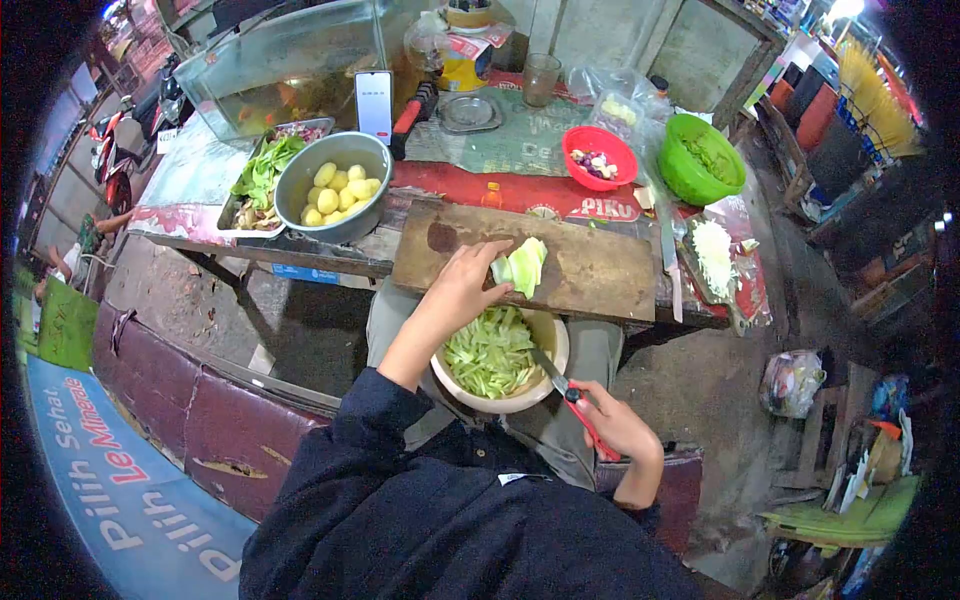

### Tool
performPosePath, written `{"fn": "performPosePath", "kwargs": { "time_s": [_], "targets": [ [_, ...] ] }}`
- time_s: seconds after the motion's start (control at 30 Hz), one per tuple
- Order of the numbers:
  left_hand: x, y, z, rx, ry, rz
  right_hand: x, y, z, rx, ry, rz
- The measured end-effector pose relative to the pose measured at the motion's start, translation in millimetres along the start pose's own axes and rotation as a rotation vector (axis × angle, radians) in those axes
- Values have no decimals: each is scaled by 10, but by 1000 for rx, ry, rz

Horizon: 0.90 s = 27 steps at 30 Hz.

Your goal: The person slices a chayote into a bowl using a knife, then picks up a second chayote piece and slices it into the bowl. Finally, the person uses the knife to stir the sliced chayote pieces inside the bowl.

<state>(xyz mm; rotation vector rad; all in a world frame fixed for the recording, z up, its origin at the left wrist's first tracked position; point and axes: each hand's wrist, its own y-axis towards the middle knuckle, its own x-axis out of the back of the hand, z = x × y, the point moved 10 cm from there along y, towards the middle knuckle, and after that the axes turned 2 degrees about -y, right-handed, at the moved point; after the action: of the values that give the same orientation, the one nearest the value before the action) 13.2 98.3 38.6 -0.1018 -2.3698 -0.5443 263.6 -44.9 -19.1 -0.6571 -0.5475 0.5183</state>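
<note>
My left hand rests on the wooden cutting board, its fingers on a pale green cabbage piece at the board's near edge. Just below the board sits a cream bowl full of green vegetable strips. My right hand grips a red-handled knife, whose blade points up toward the bowl's right rim. A dark sleeve covers my left forearm.
A metal bowl of peeled potatoes and a tray of leafy greens stand at the left. Farther back stand a red bowl, a green bowl, a phone and a glass. Another knife lies right of the board.
</note>
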Motion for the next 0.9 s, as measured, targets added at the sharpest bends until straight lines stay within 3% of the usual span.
{"fn": "performPosePath", "kwargs": {
  "time_s": [0.07,0.17,0.23,0.37,0.43,0.57,0.63,0.77,0.9],
  "targets": [
    [18,-5,-54,-12,16,2,-16,-110,-34,-20,-17,103],
    [24,-39,29,117,-86,-10,-1,-169,0,-6,-54,152],
    [-73,-35,38,137,-366,-16,4,-140,-3,0,-51,136],
    [-152,-52,47,109,-317,-87,10,-94,36,22,-66,95],
    [-155,-46,31,57,-79,-102,12,-86,54,44,-82,81],
    [-120,-11,4,12,-36,-108,7,-110,110,29,-74,66],
    [-130,-1,87,124,-142,-79,15,-99,97,38,-66,49],
    [-152,-11,113,103,-142,-86,23,-68,63,57,-19,33],
    [17,-98,12,78,-54,-171,28,-63,177,95,-11,33]
  ]
}}
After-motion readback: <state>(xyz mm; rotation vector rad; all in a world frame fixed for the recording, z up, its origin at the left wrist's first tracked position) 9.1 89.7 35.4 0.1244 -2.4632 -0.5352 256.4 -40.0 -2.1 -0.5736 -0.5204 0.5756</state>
